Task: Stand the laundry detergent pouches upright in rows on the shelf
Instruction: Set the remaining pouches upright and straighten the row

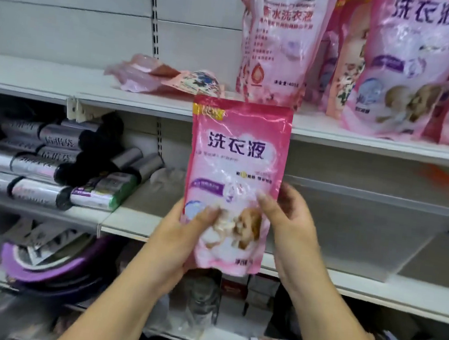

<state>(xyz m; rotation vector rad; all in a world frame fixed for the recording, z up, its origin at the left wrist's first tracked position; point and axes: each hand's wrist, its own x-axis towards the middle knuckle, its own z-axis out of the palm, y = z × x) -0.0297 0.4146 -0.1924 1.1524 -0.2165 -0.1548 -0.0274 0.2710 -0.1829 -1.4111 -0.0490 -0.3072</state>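
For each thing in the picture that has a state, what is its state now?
Held pouch: upright, below the shelf, gripped by both hands.
Left hand: holds its lower left.
Right hand: holds its right edge.
Standing pouches: upright on the top shelf.
Flat pouches: lying down.

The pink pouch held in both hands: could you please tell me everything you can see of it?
The held pouch is glossy pink plastic film with dark purple Chinese characters, a yellow "NEW" corner flash and a puppy picture near its base. It looks sealed and full, is upright with its front to the camera, and is in the air before the shelf edge, below the standing pouches. The left hand grips its lower left side with the thumb across the front; the right hand holds its right edge.
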